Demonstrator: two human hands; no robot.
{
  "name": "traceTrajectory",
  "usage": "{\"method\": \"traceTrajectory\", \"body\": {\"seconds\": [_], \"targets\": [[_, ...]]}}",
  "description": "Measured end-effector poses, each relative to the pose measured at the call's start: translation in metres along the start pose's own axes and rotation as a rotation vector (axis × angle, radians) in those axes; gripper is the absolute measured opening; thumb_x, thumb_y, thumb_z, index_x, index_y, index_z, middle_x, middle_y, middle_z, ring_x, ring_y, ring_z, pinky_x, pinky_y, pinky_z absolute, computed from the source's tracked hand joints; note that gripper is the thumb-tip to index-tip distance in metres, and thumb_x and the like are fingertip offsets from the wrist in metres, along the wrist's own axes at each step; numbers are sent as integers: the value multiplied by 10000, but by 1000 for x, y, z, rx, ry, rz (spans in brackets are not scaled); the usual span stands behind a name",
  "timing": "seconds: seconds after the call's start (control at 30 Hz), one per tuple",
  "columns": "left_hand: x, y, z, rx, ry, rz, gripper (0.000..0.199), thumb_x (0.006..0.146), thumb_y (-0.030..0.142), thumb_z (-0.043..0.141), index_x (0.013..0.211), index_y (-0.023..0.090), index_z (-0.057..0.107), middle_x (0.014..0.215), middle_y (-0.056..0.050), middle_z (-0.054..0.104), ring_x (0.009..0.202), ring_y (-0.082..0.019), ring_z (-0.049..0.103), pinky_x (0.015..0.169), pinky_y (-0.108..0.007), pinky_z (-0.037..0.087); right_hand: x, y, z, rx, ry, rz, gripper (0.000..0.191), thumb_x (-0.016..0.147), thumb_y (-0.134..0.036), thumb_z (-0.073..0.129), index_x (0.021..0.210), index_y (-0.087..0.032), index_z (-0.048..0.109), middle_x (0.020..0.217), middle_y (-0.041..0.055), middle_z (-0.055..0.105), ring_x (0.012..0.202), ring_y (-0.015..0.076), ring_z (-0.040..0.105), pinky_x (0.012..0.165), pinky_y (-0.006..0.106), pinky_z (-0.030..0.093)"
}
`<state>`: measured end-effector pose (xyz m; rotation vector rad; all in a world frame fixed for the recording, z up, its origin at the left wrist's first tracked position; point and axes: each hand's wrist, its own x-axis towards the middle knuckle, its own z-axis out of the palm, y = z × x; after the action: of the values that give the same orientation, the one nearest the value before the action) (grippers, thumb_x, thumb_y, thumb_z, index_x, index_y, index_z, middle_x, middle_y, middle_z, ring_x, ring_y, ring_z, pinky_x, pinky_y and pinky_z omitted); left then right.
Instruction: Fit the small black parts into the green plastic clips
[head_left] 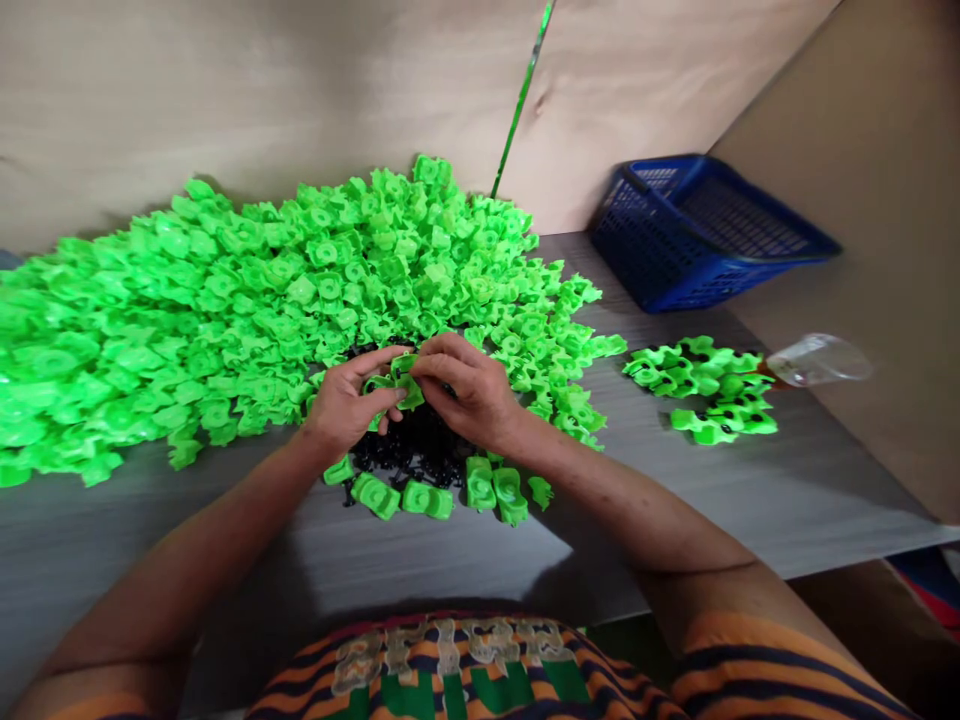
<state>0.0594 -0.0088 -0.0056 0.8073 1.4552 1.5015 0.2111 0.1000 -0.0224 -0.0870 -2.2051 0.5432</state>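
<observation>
My left hand (346,400) is closed around a bright green plastic toy car shell (406,380), with another green shell partly showing under the fingers. Against that shell's right side, my right hand (469,385) is pinched; dark bits show by its fingers, but what it grips is hidden. Below both hands lies a heap of small black parts (409,450), which look like wheel axles. Several loose green car shells (427,499) lie along the near side of this heap.
A large pile of green shells (225,310) spreads along the back wall. To the right, green pieces with black parts fitted (705,375) lie near a clear plastic cup (817,360) on its side. A blue basket (705,235) stands tilted in the back right corner.
</observation>
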Motion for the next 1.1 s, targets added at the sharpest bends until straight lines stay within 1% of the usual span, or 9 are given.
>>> {"method": "traceTrajectory", "body": {"seconds": [0.13, 0.3, 0.4, 0.47, 0.57, 0.63, 0.7, 0.9, 1.1], "targets": [[-2, -1, -1, 5, -8, 17, 501, 590, 288, 888, 1074, 182, 814, 833, -3, 714, 468, -119, 632, 368, -210, 457, -1, 1, 1, -5, -10, 23, 182, 1042, -147, 493, 1053, -208, 665, 1062, 81, 659, 958, 167, 645, 842, 318, 573], [-2, -3, 0, 13, 20, 33, 501, 653, 428, 896, 1074, 165, 825, 690, 3, 680, 462, -120, 602, 368, -209, 448, -1, 0, 2, -14, -11, 31, 184, 1044, -159, 489, 1033, -206, 667, 1068, 84, 663, 961, 163, 649, 827, 306, 565], [-1, -4, -1, 41, 28, 53, 520, 660, 464, 908, 1082, 169, 835, 702, -9, 704, 463, -121, 598, 371, -215, 454, 0, -1, 1, 9, 37, 34, 160, 1032, -158, 517, 1027, -202, 671, 1051, 79, 668, 952, 155, 656, 812, 291, 555], [-1, -4, -2, 53, 32, 76, 524, 675, 482, 906, 1093, 172, 839, 687, -10, 703, 470, -126, 599, 375, -216, 452, 1, 0, 0, 73, 65, 95, 112, 1012, -176, 564, 1032, -193, 673, 1010, 63, 664, 871, 139, 643, 767, 276, 542], [-1, -4, -4, 48, 50, 107, 535, 684, 498, 907, 1104, 172, 840, 644, 1, 674, 471, -126, 595, 373, -212, 438, 2, 3, -1, 249, 60, 289, 72, 969, -247, 645, 1006, -187, 658, 879, 13, 640, 716, 113, 585, 670, 256, 510], [-1, -4, -5, 46, 47, 120, 541, 700, 504, 901, 1120, 169, 839, 636, 0, 672, 469, -125, 591, 378, -212, 440, 3, 5, 0, 359, 33, 417, 99, 940, -281, 677, 951, -189, 644, 815, -6, 635, 696, 111, 580, 657, 252, 505], [-2, -5, -6, 55, 36, 126, 547, 718, 510, 892, 1141, 168, 837, 629, -4, 676, 465, -125, 586, 386, -216, 447, 3, 5, 1, 417, 9, 490, 119, 924, -295, 691, 904, -190, 639, 798, -5, 650, 712, 115, 594, 673, 256, 510], [-2, -6, -6, 57, 7, 126, 551, 736, 529, 880, 1155, 173, 836, 636, -14, 684, 484, -138, 595, 394, -225, 451, 5, -1, 1, 474, 4, 523, 166, 948, -351, 661, 892, -195, 643, 774, 4, 653, 708, 124, 604, 689, 281, 508], [-3, -4, -3, 56, 11, 95, 535, 711, 522, 884, 1118, 178, 847, 604, -7, 664, 480, -143, 583, 389, -230, 441, 6, -1, 2, 540, 9, 555, 231, 927, -410, 702, 879, -210, 597, 757, -15, 611, 698, 119, 576, 675, 275, 486]]}}
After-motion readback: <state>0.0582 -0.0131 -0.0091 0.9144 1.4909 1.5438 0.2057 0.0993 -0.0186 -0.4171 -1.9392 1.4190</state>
